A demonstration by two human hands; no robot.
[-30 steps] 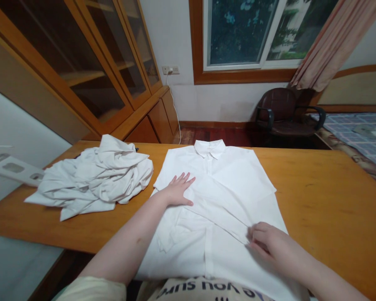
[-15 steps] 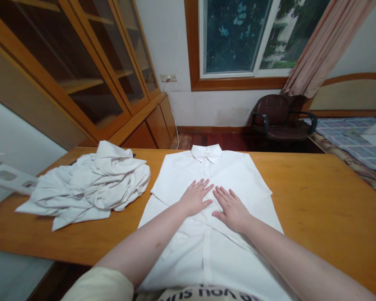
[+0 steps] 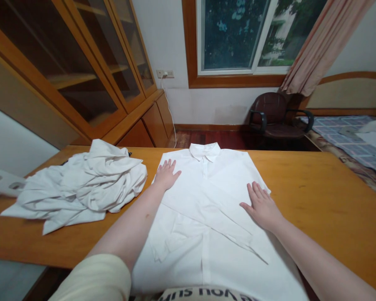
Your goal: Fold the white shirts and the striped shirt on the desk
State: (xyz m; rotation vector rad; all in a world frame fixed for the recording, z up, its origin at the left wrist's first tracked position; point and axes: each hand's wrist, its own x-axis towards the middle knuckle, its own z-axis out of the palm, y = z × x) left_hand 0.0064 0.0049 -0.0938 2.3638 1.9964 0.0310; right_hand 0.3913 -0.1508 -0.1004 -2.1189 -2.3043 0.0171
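Observation:
A white collared shirt (image 3: 207,192) lies spread on the wooden table (image 3: 313,200), its collar toward the far edge and its sleeves folded across the front. My left hand (image 3: 167,174) rests flat with fingers spread on the shirt's upper left, near the shoulder. On the right side of the shirt, by the sleeve fold, lies my right hand (image 3: 262,205), palm down and thumb apart. Neither hand grips anything. The shirt's lower end reaches my body at the near edge.
A crumpled heap of white cloth (image 3: 90,184) lies on the table's left side, beside a white slotted plastic piece (image 3: 3,180). Beyond the table stand a glass-door cabinet (image 3: 125,113), a brown armchair (image 3: 271,115) and a bed with a plaid cover (image 3: 351,133).
My hands have moved apart from the middle of the shirt, the left one outward and up to the left shoulder, the right one outward to the right side. The folded sleeves now show.

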